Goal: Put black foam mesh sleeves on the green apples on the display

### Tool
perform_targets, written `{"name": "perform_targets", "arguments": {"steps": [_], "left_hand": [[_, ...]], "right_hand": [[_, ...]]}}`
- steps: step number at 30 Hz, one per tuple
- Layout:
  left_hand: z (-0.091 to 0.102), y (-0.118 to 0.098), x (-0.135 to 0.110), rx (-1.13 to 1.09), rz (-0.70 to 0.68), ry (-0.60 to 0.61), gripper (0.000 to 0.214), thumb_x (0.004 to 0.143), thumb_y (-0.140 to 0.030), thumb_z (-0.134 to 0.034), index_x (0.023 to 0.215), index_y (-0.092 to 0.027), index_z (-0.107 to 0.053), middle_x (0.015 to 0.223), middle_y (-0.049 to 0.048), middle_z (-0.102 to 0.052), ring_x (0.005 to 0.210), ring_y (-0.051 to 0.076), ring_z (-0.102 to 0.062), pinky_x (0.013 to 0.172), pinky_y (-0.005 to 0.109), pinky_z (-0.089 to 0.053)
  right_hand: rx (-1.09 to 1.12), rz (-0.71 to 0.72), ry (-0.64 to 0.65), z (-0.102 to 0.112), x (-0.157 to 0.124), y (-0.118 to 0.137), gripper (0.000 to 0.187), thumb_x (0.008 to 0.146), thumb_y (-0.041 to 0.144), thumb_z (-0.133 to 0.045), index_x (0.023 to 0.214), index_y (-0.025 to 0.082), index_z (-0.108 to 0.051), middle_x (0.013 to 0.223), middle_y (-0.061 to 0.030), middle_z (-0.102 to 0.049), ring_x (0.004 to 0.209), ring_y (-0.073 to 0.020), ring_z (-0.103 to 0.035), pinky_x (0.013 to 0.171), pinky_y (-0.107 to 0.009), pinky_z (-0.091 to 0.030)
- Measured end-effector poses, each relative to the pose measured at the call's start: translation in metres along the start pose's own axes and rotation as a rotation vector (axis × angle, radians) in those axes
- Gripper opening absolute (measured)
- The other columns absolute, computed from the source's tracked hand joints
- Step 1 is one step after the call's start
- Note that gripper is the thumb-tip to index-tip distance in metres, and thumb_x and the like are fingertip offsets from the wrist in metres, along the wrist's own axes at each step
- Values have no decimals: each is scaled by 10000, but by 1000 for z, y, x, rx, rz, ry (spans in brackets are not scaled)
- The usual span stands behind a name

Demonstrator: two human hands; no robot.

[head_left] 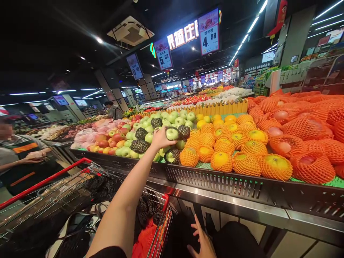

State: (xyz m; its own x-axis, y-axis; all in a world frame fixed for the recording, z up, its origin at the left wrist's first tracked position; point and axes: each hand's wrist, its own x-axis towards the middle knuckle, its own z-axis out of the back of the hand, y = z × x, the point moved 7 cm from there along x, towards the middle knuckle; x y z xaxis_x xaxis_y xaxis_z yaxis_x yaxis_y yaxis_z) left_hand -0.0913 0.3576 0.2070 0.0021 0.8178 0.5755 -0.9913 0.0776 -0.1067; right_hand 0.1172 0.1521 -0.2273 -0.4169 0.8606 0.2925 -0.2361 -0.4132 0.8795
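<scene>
“Orange bands cross the dark apron on another person (21, 161) at the far left. What's next to them?”

“A red-barred shopping cart (53, 181), with black netting (103, 184) inside and red netting (146, 238) by its right corner.”

“And along the display tray (204, 178)?”

“Towards its left end, pink-wrapped fruit (86, 136), then red-and-yellow apples (118, 137). Above hangs a price screen (134, 67) reading 6.98.”

“Then the green ones?”

“Yes, green apples (178, 120), a few in black mesh sleeves. The left hand (160, 138) reaches over the tray's front edge and grasps one green apple (172, 133), near that edge, at the right side of the pile. Whether it's lifted clear, I can't tell.”

“Any writing overhead?”

“A second screen (163, 55) says 5.98. The lit sign (184, 34) shows 蔬庄, cut off by a third screen (209, 33): 晚伦橙, 4.98.”

“The right hand (202, 243)?”

“Below the tray's front edge, fingers loosely spread, gripping nothing visible.”

“And further right?”

“Oranges (224, 146), many in orange net sleeves, line the front edge; bigger net-wrapped fruit (311, 157) fills the right end.”
</scene>
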Motion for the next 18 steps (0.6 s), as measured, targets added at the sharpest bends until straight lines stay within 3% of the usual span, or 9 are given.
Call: {"name": "perform_targets", "arguments": {"steps": [3, 9, 11, 14, 18], "left_hand": [[-28, -7, 11, 110, -94, 182, 839, 568, -641, -752, 1181, -117, -520, 1240, 217, -619, 1258, 397, -494, 1119, 540, -247], [-39, -4, 7, 141, -83, 239, 895, 590, -747, -679, 1150, -54, -593, 1407, 251, -500, 1448, 430, -204, 1170, 572, -56], [-38, 2, 4, 157, -16, 252, 942, 578, -767, -684, 1144, -17, -616, 1438, 271, -464, 1457, 437, -174, 1175, 561, -33], [-25, 3, -4, 98, 31, 160, 1000, 579, -760, -711, 1206, 12, -610, 1482, 282, -407, 1461, 420, -163, 1179, 546, -26], [6, 5, -33, 0, 1, 10, 865, 793, -671, -610, 1388, -58, -471, 1535, 174, -371, 1451, 264, -198, 1192, 452, -96]], "right_hand": [[26, 15, 30, -5, 2, -6, 1137, 693, 197, -683, 1523, 423, 60, 1260, -82, -642, 909, -251, -674, 737, -400, -590], [39, -2, 30, -2, 0, -1, 1052, 720, 190, -655, 1523, 442, -25, 1260, -63, -633, 912, -245, -664, 761, -411, -580], [48, -15, 29, 1, 0, 4, 986, 759, 208, -634, 1526, 435, -58, 1256, -51, -634, 922, -236, -662, 787, -410, -575], [45, -41, 43, 3, 0, 8, 911, 803, 231, -615, 1535, 390, -95, 1250, -59, -634, 926, -224, -654, 811, -406, -568], [10, -40, 65, 5, 1, 12, 860, 833, 260, -597, 1542, 324, -114, 1249, -80, -628, 915, -213, -640, 841, -413, -553]]}}
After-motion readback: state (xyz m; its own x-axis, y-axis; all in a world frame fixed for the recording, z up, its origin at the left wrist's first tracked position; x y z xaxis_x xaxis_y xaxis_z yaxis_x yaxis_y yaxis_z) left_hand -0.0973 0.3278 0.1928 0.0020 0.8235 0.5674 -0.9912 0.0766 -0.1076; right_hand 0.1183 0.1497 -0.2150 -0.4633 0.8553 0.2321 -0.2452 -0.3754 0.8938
